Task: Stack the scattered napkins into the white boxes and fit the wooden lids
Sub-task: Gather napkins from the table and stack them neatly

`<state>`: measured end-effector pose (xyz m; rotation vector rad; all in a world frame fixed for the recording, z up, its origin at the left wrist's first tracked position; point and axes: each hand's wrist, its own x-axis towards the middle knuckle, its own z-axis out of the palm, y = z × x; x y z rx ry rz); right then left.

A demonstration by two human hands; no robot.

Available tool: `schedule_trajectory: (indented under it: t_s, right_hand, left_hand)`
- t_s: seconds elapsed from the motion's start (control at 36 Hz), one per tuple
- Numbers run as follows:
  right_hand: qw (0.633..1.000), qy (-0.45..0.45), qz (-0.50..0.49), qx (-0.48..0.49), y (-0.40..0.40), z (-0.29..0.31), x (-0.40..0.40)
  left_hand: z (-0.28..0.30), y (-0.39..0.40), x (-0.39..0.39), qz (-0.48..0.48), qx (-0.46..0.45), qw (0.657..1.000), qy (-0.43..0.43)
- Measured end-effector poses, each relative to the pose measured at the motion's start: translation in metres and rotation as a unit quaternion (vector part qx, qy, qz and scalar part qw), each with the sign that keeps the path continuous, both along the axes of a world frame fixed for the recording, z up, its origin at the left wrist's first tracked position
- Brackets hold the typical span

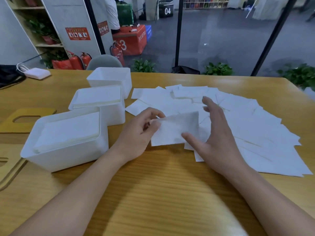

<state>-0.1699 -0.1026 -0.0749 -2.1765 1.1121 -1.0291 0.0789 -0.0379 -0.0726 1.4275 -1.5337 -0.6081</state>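
Three white boxes stand in a diagonal row on the left half of a wooden table: the nearest box is filled almost to the rim with stacked napkins, the middle box just behind it is likewise filled, and the farthest box shows only its bare inner walls. Two wooden lids can be counted at the left edge, one lid with a slot lying flat behind the nearest box and a second lid partly cut off by the frame. A single napkin is pinched at its left edge by the left hand, lifted just above the table, while the right hand is held with fingers spread and relaxed, grasping nothing, its thumb lying against the napkin's lower right corner. The scattered napkins, too many and too overlapped to be counted, are spread in a fan across the right half of the table. A pink pouch with a white cord lies at the far left corner. Beyond the table, three red fire extinguishers, a red box marked 3, a shelf with potted plants and a grey floor are seen.
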Motion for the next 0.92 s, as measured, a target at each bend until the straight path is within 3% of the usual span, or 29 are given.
schedule_trajectory:
  t_s: [0.08, 0.17, 0.31, 0.39, 0.53, 0.67, 0.81, 0.86, 0.92]
  right_hand:
    - [0.998, -0.012, 0.032, 0.053, 0.004, 0.005, -0.002]
    - [0.996, 0.034, 0.078, 0.028, 0.009, 0.012, -0.005]
    - [0.985, 0.109, 0.121, -0.048, 0.01, 0.009, -0.003]
    - [0.986, 0.082, 0.103, -0.102, 0.005, -0.004, 0.001]
    - [0.99, 0.069, 0.083, -0.09, -0.002, -0.012, 0.002]
    - [0.998, 0.017, 0.054, 0.011, 0.008, -0.005, 0.002]
    - [0.986, -0.096, 0.074, 0.113, 0.015, 0.006, 0.003]
    - [0.971, -0.129, 0.089, 0.182, 0.017, 0.007, 0.005]
    - [0.972, -0.101, 0.09, 0.194, 0.017, 0.004, 0.006]
  left_hand:
    - [0.0, 0.0, 0.001, 0.001, -0.002, 0.997, 0.075]
    - [-0.003, -0.004, 0.002, 0.013, 0.042, 0.992, 0.12]
    - [-0.014, -0.009, 0.01, 0.068, 0.094, 0.99, 0.08]
    - [-0.01, -0.007, 0.01, 0.069, 0.109, 0.99, 0.064]
    - [-0.001, 0.0, 0.006, 0.047, 0.084, 0.994, -0.057]
    - [0.012, 0.01, -0.002, -0.047, 0.034, 0.994, -0.095]
    - [0.015, 0.01, -0.003, -0.032, -0.003, 0.999, -0.016]
    - [0.02, 0.009, 0.003, -0.037, 0.017, 0.999, 0.002]
    - [0.022, 0.008, 0.009, -0.048, 0.075, 0.995, -0.034]
